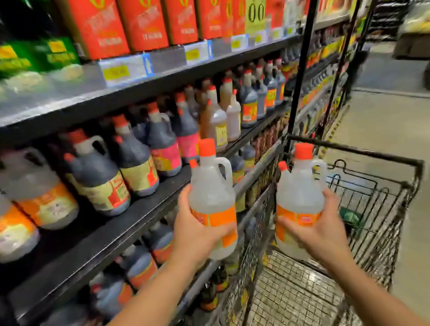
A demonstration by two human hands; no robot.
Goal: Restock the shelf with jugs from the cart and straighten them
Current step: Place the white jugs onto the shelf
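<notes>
at the far left of the middle shelf (136, 214) stand clear jugs with orange labels (40, 198), the same kind as the two in hand. just right of them is a row of dark jugs (103, 188). a bare strip of black board runs along the shelf's near edge in front of both rows.

the left grip (195, 230) is wrapped round the lower body of the left jug (210, 186), with fingers over the orange label. the jug is upright, cap up and handle turned right, just off the shelf's near edge. the right grip (318, 229) holds the right jug (299, 190) the same way, upright, above the basket of the cart (360, 152).

the coming move turns on one relation: the matching clear row lies left of both grips and farther in, so each jug must travel left past the dark ones. the left grip is the nearer, right at the shelf lip. the right grip is well apart from the shelf, over the cart. both long axes are vertical, so i judge the jugs can be set down as held, with at most a twist to line up the handles.
</notes>
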